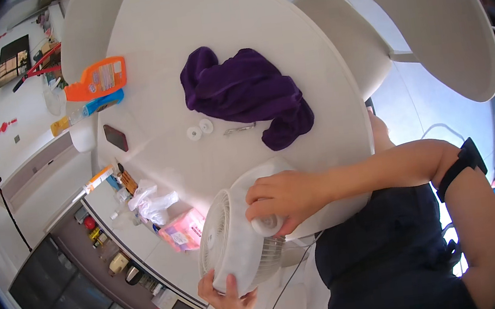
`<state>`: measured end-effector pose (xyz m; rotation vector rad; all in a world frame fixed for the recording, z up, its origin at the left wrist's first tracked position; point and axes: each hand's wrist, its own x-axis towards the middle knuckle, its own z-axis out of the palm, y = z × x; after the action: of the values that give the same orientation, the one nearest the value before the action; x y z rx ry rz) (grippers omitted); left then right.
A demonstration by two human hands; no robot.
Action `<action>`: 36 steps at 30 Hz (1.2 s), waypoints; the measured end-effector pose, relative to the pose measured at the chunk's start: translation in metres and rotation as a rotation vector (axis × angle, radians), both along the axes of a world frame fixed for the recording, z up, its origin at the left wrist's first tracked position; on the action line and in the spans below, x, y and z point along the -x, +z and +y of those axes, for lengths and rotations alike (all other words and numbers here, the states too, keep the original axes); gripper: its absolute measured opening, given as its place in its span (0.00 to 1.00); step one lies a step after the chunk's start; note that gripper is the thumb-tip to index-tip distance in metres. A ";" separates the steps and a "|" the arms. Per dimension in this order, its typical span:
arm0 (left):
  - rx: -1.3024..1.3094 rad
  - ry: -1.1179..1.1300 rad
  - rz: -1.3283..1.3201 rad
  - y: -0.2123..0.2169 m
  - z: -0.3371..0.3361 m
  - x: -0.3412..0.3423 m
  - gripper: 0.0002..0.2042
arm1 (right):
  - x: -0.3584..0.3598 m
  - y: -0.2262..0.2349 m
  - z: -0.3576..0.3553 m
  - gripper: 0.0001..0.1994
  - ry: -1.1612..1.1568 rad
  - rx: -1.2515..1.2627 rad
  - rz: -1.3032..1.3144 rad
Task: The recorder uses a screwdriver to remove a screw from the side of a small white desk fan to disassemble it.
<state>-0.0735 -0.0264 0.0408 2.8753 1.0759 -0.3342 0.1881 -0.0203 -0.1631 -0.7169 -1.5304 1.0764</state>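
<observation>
A white table fan (243,241) is tipped at the near edge of the table, with its round front grille facing left. My right hand (290,198) reaches in from the right, fingers curled over the round pivot at the side of the fan. From below, my left hand (231,301) grips the lower rim of the fan head, thumb and fingers pressed on the housing. A crumpled purple cloth (245,87) lies farther across the table. Between cloth and fan sit two small white discs (200,129) and a small metallic item (239,129) too small to name.
On the white table (152,30) lies a phone (116,138). An orange bottle (103,77) and a blue bottle (104,102) are at the far left. A pink pack (183,230) and a white plastic bag (153,204) are left of the fan. A dark cable (293,273) hangs below.
</observation>
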 end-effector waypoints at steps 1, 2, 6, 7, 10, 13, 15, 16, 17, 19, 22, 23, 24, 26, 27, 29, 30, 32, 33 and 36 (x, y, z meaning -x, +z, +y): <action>0.011 0.005 0.005 -0.002 0.001 -0.001 0.48 | 0.000 -0.002 0.001 0.27 0.008 -0.009 -0.001; 0.020 0.013 0.006 -0.003 0.003 -0.002 0.48 | 0.000 -0.004 0.001 0.27 -0.002 -0.015 -0.003; 0.016 0.068 -0.028 0.004 0.010 -0.013 0.48 | 0.003 -0.002 0.001 0.28 -0.063 -0.020 -0.019; 0.018 0.078 -0.039 0.005 0.014 -0.015 0.45 | 0.002 -0.001 0.003 0.28 -0.030 -0.038 -0.037; 0.037 0.153 -0.095 0.009 0.029 -0.034 0.41 | -0.005 0.003 0.007 0.28 0.031 0.058 -0.118; 0.058 0.108 -0.086 0.011 0.038 -0.030 0.42 | -0.009 0.007 0.007 0.27 0.082 0.126 -0.160; 0.077 0.038 -0.115 0.010 0.042 -0.020 0.41 | -0.006 0.006 0.007 0.28 0.060 0.090 -0.170; 0.068 0.069 -0.141 0.009 0.043 -0.015 0.41 | -0.004 0.005 0.007 0.28 0.090 0.080 -0.196; 0.074 0.038 -0.166 0.007 0.045 -0.012 0.40 | -0.002 0.003 0.006 0.30 0.072 0.075 -0.198; 0.069 -0.014 -0.188 0.006 0.046 -0.011 0.44 | -0.004 0.006 0.001 0.33 0.071 0.063 -0.224; 0.034 -0.022 -0.229 -0.003 0.048 -0.004 0.45 | 0.002 0.026 -0.003 0.40 0.073 0.141 -0.298; 0.016 -0.005 -0.247 -0.006 0.048 0.000 0.45 | 0.007 0.053 -0.002 0.43 -0.006 0.014 -0.380; 0.019 -0.012 -0.306 -0.011 0.047 0.004 0.46 | 0.011 0.080 -0.003 0.46 -0.086 -0.113 -0.461; 0.006 -0.012 -0.380 -0.017 0.046 0.008 0.48 | 0.037 0.127 -0.002 0.47 -0.089 -0.235 -0.607; 0.028 -0.010 -0.445 -0.014 0.045 0.008 0.46 | 0.051 0.148 -0.004 0.47 -0.108 -0.345 -0.738; 0.039 -0.007 -0.529 -0.019 0.043 0.014 0.45 | 0.072 0.165 0.001 0.47 -0.105 -0.310 -0.833; -0.022 0.020 -0.524 -0.022 0.041 0.019 0.47 | 0.080 0.171 0.004 0.47 -0.107 -0.259 -0.909; -0.093 0.065 -0.534 -0.023 0.036 0.036 0.49 | 0.087 0.177 0.010 0.46 -0.113 -0.213 -0.931; -0.028 0.162 -0.579 -0.023 0.032 0.054 0.49 | 0.086 0.179 0.014 0.46 -0.073 -0.179 -0.996; 0.114 0.369 -0.777 -0.065 0.021 0.117 0.47 | 0.089 0.189 0.012 0.46 -0.036 -0.098 -1.102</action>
<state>-0.1907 -0.0056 -0.0247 2.2646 1.2862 0.6552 0.0988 -0.0086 0.0261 -1.3813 -2.4374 0.5425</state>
